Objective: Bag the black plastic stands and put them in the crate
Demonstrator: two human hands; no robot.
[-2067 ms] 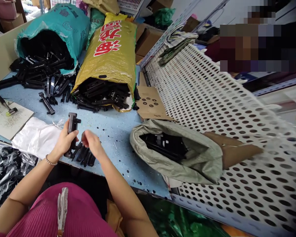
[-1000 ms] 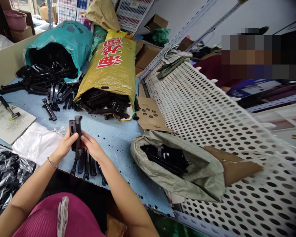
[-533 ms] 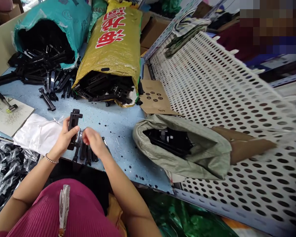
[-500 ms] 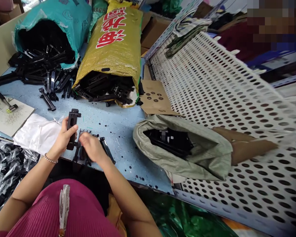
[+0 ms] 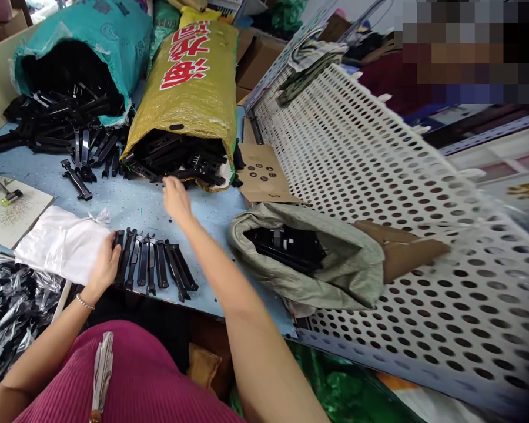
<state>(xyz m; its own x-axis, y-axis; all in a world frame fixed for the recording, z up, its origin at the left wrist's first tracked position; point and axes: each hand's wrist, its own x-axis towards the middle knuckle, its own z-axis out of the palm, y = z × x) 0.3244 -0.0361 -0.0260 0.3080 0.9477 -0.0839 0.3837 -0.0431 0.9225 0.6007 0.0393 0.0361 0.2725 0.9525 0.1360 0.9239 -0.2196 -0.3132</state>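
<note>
My left hand [image 5: 104, 264] is closed around a long black plastic part [image 5: 120, 257] at the left end of a row of similar black parts [image 5: 151, 264] near the table's front edge. My right hand [image 5: 177, 197] is stretched forward to the lower lip of the yellow woven bag [image 5: 203, 76]. Its fingers are bent, with the tips beside the black parts [image 5: 171, 154] in the bag's mouth; whatever they may hold is hidden. A white plastic bag [image 5: 64, 244] lies against my left hand.
A teal bag [image 5: 127, 53] spills black parts at the back left. A hammer [image 5: 2, 187] rests on a board [image 5: 30, 214]. To the right stand a grey-green sack [image 5: 348, 288] holding black parts and a white perforated panel [image 5: 357, 153]. Another person, blurred out, is beyond it.
My left hand has lowered the black part from above the table to the left end of the row. My right hand has left the row and moved forward to the yellow bag.
</note>
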